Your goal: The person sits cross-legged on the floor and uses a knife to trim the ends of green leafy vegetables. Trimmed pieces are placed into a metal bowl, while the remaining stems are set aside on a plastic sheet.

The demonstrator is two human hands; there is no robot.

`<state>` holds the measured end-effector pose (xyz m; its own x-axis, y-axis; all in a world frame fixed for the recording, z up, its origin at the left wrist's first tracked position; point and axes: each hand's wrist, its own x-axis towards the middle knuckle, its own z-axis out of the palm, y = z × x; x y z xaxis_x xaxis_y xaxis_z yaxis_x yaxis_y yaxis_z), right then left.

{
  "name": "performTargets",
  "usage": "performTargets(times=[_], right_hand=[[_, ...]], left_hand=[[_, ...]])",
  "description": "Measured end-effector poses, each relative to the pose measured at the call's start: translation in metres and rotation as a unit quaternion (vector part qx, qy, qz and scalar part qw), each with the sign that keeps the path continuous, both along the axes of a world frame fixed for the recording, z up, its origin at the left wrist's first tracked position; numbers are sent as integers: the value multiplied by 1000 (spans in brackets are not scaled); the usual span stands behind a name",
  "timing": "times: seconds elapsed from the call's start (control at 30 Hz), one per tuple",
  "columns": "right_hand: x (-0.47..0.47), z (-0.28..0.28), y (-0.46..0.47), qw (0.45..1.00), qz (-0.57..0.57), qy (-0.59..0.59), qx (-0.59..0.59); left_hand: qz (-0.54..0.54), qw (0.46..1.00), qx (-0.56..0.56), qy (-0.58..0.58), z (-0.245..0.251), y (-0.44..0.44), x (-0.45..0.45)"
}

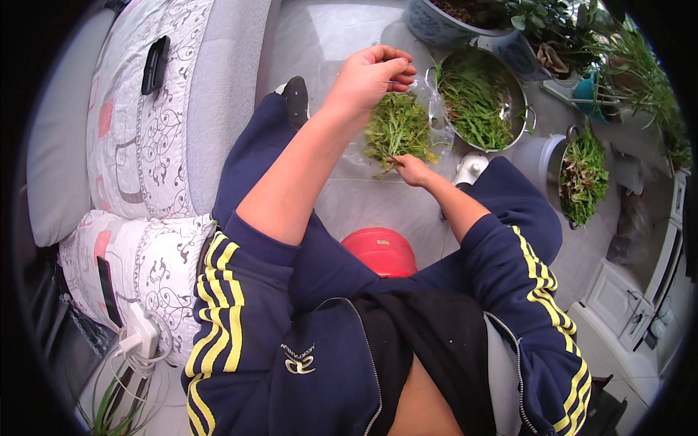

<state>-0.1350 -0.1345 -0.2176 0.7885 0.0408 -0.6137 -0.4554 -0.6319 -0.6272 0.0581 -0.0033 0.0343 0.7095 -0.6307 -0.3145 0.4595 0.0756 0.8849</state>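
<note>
My left hand (376,72) is raised over the far side of a pile of leafy greens (401,128), fingers loosely curled and thumb close to the index finger. Whether it pinches something small cannot be made out. At the near edge of that pile, my right hand (413,170) grips a thin dark object (390,158), too small to identify, beside some stems. The greens lie on clear plastic (354,150) spread on the floor. Just right of them, a wide metal pot (522,103) with side handles holds more long green leaves (471,101).
A red round stool or bucket (380,250) sits between my legs. At right, a metal bowl (555,169) of greens (584,177) stands by a whitish bucket (534,158). Potted plants (551,27) line the far right. On my left is a covered sofa (147,136) with phones or cases.
</note>
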Motion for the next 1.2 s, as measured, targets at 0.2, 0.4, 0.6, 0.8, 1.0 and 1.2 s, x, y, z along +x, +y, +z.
performTargets(times=[0.2,0.4,0.6,0.8,1.0,1.2], right_hand=[[12,-12,6,991,-111,53,56],[49,91,-36,935,-244,143,214],[59,203,-51,902,-327,50,279],[42,250,-46,829,-399,-16,392],[45,245,-38,801,-392,-57,449],[50,243,-46,802,-386,-31,455]], left_hand=[[-7,1000,0,-3,-3,-4,3],[0,1000,-10,-28,0,-1,2],[-120,969,84,-200,8,9,-7],[-239,892,191,-334,13,23,-19],[-266,864,248,-347,7,16,-16],[-258,875,225,-343,-1,2,-14]])
